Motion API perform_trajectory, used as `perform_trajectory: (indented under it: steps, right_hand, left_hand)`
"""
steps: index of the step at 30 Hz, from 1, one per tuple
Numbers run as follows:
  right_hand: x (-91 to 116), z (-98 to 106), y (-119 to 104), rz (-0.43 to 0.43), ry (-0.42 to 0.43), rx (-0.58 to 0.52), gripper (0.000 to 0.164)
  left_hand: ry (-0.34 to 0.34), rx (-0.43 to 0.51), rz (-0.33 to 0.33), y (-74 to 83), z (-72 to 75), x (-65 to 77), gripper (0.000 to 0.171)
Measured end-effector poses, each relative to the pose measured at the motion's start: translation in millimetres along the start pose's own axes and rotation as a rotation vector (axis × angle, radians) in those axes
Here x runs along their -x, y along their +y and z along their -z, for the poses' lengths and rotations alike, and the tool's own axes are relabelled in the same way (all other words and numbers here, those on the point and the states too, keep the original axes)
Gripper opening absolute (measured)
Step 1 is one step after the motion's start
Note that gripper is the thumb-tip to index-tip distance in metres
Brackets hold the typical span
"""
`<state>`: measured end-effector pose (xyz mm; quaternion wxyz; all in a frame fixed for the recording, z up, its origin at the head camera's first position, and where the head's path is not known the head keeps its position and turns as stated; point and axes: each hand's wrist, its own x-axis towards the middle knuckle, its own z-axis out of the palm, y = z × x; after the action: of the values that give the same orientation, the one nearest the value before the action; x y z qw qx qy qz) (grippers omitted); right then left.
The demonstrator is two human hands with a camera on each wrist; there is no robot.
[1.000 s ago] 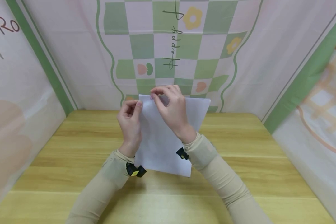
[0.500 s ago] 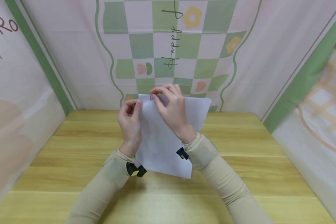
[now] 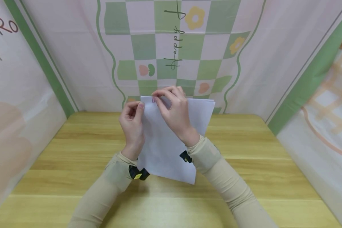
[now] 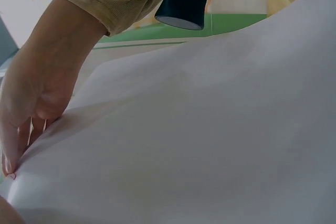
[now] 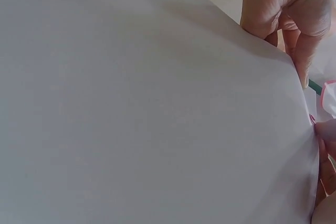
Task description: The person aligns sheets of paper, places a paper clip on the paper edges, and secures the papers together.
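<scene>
White paper [image 3: 165,148] is held up at a slant over the table, with a doubled edge at its upper right corner. At its upper left edge, my left hand [image 3: 132,126] pinches it between thumb and curled fingers. A small reddish-pink paper clip [image 3: 153,100] sits at the top edge, a little right of that corner. My right hand [image 3: 176,115] pinches the clip with thumb and index finger. In the left wrist view the clip [image 4: 12,176] shows at the right fingertips. The right wrist view shows it [image 5: 312,119] beside the right thumb; the paper covers most of that view.
A wood-grain table [image 3: 245,177] lies under the hands. Behind it hangs a printed cloth [image 3: 188,47] with green and white checks, and more cloth closes in both sides. Black wrist cameras [image 3: 138,173] sit on the beige sleeves [image 3: 102,190].
More of the paper clip shows beyond the right thumb than before. The paper's lower right corner has dropped slightly. Both hands have stayed almost in place.
</scene>
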<state>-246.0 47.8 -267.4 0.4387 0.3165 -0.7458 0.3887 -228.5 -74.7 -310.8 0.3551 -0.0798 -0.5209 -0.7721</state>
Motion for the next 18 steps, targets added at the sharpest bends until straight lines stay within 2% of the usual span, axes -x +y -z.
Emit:
perform_trajectory:
  steps: [18]
  right_hand:
    - [1.2,1.3,1.4,0.01,-0.014,-0.004,0.007]
  left_hand:
    - [0.013,0.0,0.008,-0.6,-0.8,0.7,0.027]
